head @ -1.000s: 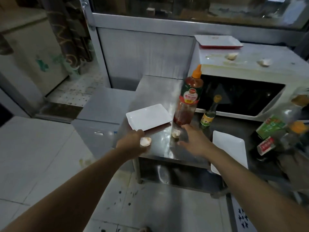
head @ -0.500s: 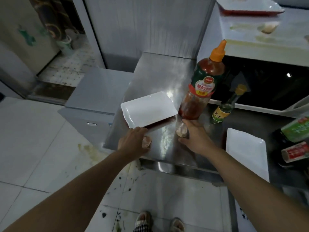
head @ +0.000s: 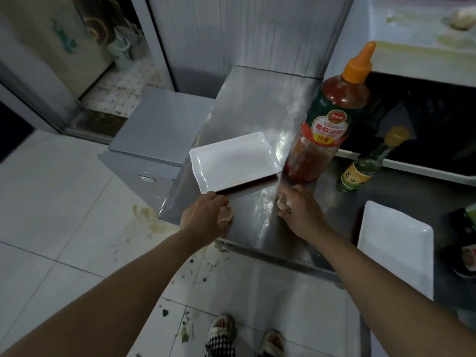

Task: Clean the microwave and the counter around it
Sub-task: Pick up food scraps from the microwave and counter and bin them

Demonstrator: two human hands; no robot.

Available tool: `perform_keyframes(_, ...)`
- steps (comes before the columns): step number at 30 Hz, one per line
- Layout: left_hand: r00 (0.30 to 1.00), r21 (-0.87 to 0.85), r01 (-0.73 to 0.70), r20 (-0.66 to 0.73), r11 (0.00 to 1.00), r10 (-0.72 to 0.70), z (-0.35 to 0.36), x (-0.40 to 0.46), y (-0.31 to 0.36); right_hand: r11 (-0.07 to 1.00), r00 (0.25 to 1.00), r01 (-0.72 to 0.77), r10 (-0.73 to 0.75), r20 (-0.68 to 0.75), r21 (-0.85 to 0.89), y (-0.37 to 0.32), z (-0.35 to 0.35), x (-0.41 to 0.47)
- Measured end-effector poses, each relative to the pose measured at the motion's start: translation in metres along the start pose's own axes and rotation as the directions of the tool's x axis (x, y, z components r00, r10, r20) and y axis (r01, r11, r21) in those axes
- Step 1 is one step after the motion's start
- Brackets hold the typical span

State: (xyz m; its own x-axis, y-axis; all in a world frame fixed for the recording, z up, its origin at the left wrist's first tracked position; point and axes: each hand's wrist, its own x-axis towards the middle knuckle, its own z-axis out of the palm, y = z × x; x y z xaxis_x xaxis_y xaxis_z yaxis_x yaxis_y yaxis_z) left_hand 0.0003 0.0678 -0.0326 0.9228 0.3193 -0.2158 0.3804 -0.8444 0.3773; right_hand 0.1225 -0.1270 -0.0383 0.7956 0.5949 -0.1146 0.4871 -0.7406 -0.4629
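The steel counter [head: 257,117] runs back to the white microwave [head: 422,55] at the right, whose top is smeared and carries a pale scrap [head: 462,16]. My left hand [head: 203,215] holds a pale round scrap [head: 226,213] in curled fingers at the counter's front edge. My right hand [head: 300,210] pinches a second pale scrap [head: 283,200] on the counter, just in front of the ketchup bottle [head: 327,124].
A white rectangular plate [head: 231,161] lies behind my left hand. A small green bottle [head: 368,163] stands before the microwave door. Another white plate [head: 396,243] and more bottles [head: 470,253] sit at the right. The tiled floor [head: 64,202] is stained and littered.
My right hand reached the scrap on the counter and closed on it. My head moved closer and tilted down. The left hand kept its scrap.
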Motion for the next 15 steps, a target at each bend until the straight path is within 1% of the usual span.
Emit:
perform_keyframes(7,1.000,-0.023,-0.004,-0.017,1.000,0.004,-0.003,0.000,0.006,0.999,1.000,-0.016,0.017,-0.018,0.047,-0.002,-0.004,-0.003)
perform_keyframes(11,0.998,-0.082,-0.049,-0.052,0.995,0.045,-0.013,0.001,0.016,0.998,0.999,-0.032,0.034,-0.029,0.056,-0.006,-0.015,-0.010)
perform_keyframes(15,0.995,-0.097,-0.099,-0.040,0.990,0.096,-0.033,0.000,0.031,0.996,0.995,-0.063,0.067,-0.067,0.065,-0.013,-0.038,-0.020)
